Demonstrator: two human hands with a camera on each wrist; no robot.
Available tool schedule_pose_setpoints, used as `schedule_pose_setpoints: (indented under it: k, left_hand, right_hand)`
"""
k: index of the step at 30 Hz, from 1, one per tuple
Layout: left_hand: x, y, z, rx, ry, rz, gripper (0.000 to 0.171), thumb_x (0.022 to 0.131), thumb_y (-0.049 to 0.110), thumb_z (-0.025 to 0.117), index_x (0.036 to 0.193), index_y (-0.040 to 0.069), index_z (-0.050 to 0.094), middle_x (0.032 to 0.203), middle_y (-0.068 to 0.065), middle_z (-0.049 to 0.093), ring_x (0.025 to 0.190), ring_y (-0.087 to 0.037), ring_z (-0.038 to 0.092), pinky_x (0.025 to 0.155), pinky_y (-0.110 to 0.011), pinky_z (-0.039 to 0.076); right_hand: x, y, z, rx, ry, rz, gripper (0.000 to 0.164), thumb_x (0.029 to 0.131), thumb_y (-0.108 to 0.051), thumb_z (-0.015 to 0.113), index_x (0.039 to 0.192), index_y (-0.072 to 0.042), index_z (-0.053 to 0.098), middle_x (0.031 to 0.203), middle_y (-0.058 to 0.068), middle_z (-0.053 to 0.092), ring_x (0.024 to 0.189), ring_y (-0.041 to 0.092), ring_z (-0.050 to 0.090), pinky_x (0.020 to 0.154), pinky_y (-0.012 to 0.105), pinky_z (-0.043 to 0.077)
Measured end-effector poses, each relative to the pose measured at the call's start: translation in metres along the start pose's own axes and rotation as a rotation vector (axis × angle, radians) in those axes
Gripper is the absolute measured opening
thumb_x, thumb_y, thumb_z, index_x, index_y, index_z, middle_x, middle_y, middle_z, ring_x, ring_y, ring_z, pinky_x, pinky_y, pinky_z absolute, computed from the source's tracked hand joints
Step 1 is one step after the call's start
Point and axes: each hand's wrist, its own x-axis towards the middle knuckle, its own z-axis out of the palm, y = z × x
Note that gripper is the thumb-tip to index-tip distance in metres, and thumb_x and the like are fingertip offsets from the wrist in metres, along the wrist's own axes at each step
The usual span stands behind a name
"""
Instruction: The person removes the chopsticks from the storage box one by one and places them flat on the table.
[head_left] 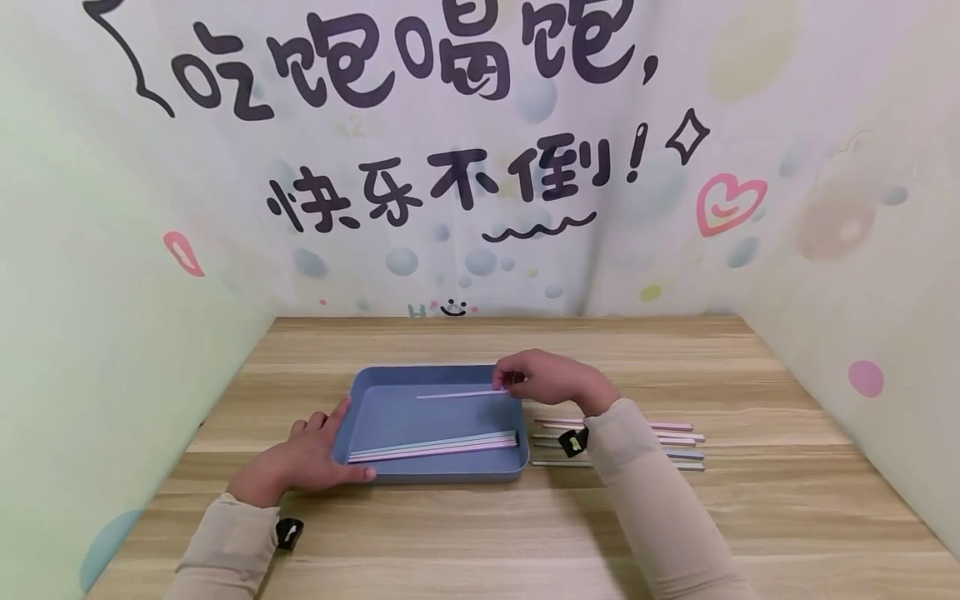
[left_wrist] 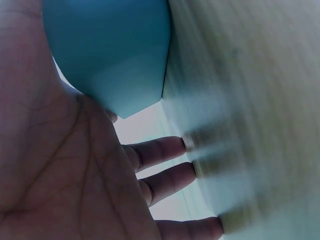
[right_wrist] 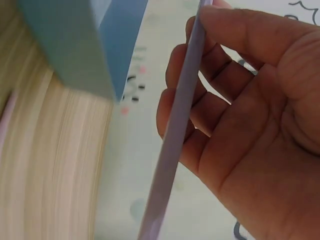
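My right hand (head_left: 551, 379) is over the right side of a shallow blue tray (head_left: 388, 417). Its thumb and fingertips pinch a thin pale purple chopstick (head_left: 453, 395), which points left across the tray; the right wrist view shows the rest of that stick running past the palm. Several pastel chopsticks (head_left: 431, 447) lie side by side along the tray's near side. At the tray's left end rests my left hand (head_left: 307, 458), thumb by the near rim and index finger along the left rim. Its other fingers are stretched out, with their tips at the tabletop in the left wrist view.
To the right of the tray, more chopsticks (head_left: 686, 438) lie on the wooden table (head_left: 480, 533), partly hidden under my right forearm. A printed cloth wall (head_left: 450, 250) with writing stands behind the table, and pale walls close in both sides.
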Motion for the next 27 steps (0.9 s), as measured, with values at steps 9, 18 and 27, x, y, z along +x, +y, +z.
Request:
schedule_pose_setpoints:
  k: [9,18,27]
  left_hand:
    - [0.006,-0.009,0.007,-0.015,0.010,0.001,0.131,0.070,0.078,0.069,0.157,0.001,0.008,0.140,-0.036,0.032,0.120,-0.052,0.032,0.093,-0.063,0.039]
    - [0.010,-0.015,0.012,-0.007,0.035,0.021,0.130,0.071,0.078,0.068,0.156,-0.001,0.009,0.138,-0.036,0.033,0.118,-0.053,0.033,0.092,-0.063,0.039]
    - [0.002,-0.002,0.000,0.000,0.000,0.012,0.126,0.075,0.068,0.073,0.156,-0.003,0.007,0.137,-0.038,0.033,0.117,-0.054,0.034,0.092,-0.063,0.039]
  right_hand:
    - [-0.037,0.030,-0.012,-0.013,0.055,0.040,0.020,0.094,0.001,0.059,0.092,-0.017,0.066,0.085,-0.005,0.060,0.081,0.016,0.053,0.074,0.034,0.045]
    - [-0.067,0.055,-0.017,0.000,0.072,0.093,0.017,0.093,0.004,0.059,0.093,-0.011,0.066,0.083,-0.002,0.059,0.079,0.017,0.052,0.072,0.034,0.044]
    - [-0.095,0.085,-0.016,-0.001,0.088,0.128,0.016,0.090,0.008,0.057,0.095,-0.005,0.066,0.083,0.000,0.058,0.079,0.017,0.051,0.072,0.032,0.042]
